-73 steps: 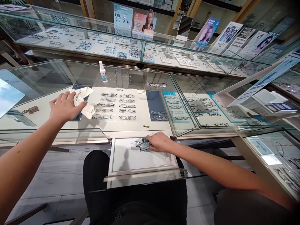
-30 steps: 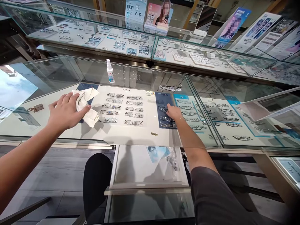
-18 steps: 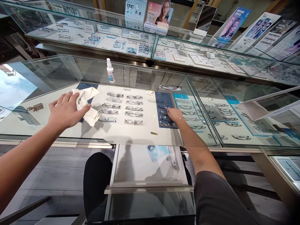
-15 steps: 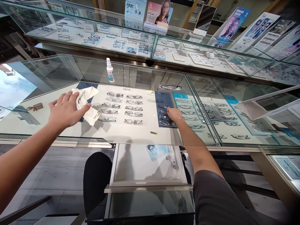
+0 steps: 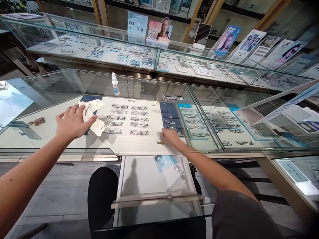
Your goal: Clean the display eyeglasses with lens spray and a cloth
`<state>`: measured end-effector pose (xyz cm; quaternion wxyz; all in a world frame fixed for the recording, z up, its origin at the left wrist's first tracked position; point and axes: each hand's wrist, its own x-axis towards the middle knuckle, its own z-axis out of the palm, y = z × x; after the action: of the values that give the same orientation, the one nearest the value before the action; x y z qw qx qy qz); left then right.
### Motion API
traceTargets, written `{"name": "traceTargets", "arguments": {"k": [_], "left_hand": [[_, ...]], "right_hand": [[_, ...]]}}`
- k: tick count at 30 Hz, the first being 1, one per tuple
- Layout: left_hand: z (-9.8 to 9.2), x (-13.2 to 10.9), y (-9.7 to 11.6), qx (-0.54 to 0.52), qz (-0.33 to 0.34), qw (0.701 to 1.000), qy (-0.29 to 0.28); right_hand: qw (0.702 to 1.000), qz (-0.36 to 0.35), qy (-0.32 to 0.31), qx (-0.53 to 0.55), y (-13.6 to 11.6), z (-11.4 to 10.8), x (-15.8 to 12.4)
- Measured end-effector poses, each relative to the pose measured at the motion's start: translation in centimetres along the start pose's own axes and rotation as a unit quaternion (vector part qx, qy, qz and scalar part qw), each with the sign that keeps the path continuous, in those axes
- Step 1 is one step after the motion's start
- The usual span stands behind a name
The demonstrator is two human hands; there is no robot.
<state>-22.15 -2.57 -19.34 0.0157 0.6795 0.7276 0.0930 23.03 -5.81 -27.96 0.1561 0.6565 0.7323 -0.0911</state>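
Note:
My left hand (image 5: 72,123) lies flat on the glass counter top, fingers stretched out, with a white cloth (image 5: 93,114) under its thumb side. My right hand (image 5: 169,135) reaches inside the display case under the glass. It sits at the near edge of a dark blue tray of glasses (image 5: 171,120), next to a small brass piece (image 5: 159,143). That hand is blurred by motion, so its fingers do not show clearly. A white mat with rows of glasses (image 5: 128,119) lies between my two hands.
A white pull-out drawer (image 5: 139,176) below the counter holds a printed card (image 5: 163,162) and a clear plastic bag (image 5: 179,170). A spray bottle (image 5: 115,84) and a key tag (image 5: 37,121) stand on the glass. More glass cases with glasses run behind and to the right.
My right hand went from the drawer, where it held folded glasses, to the blue tray, and has now drawn back toward me. My left hand stayed on the cloth.

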Motion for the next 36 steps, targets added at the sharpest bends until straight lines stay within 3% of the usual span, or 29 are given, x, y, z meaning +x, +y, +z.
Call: {"name": "traceTargets", "arguments": {"k": [3,5,7,9,11,13,15,17,22,28,32,36], "left_hand": [[0.0,0.1,0.0,0.000,0.001,1.000,-0.003],[0.0,0.1,0.1,-0.001,0.001,1.000,-0.005],[-0.1,0.0,0.2,-0.003,0.002,1.000,-0.005],[-0.1,0.0,0.3,-0.005,0.004,1.000,-0.004],[-0.1,0.1,0.3,-0.007,0.005,1.000,-0.003],[0.1,0.2,0.3,-0.007,0.004,1.000,-0.004],[0.2,0.3,0.2,-0.008,0.005,1.000,-0.007],[0.4,0.4,0.1,-0.010,0.006,1.000,-0.010],[0.6,0.5,0.1,-0.014,0.010,1.000,-0.010],[0.6,0.6,0.0,-0.015,0.016,1.000,-0.008],[0.7,0.6,-0.1,-0.021,0.016,1.000,-0.005],[0.9,0.8,-0.3,-0.018,0.015,1.000,-0.007]], "right_hand": [[0.991,-0.112,-0.062,0.030,-5.3,1.1,-7.1],[0.957,-0.263,-0.100,0.066,-7.6,0.5,-11.7],[0.921,-0.374,-0.073,0.085,-8.5,-1.6,-14.8],[0.925,-0.371,0.012,0.079,-7.9,-5.0,-15.3],[0.952,-0.286,0.095,0.054,-5.8,-8.9,-13.1],[0.973,-0.159,0.165,0.002,-2.8,-12.2,-8.9],[0.973,-0.041,0.222,-0.047,0.5,-14.3,-4.3],[0.968,0.011,0.239,-0.076,3.5,-15.1,-0.3],[0.972,0.051,0.203,-0.108,7.9,-14.3,5.1],[0.967,-0.007,0.224,-0.120,9.2,-13.0,7.7],[0.968,-0.002,0.222,-0.113,9.3,-12.7,8.2],[0.965,-0.005,0.244,-0.095,8.0,-13.2,5.8]]}}
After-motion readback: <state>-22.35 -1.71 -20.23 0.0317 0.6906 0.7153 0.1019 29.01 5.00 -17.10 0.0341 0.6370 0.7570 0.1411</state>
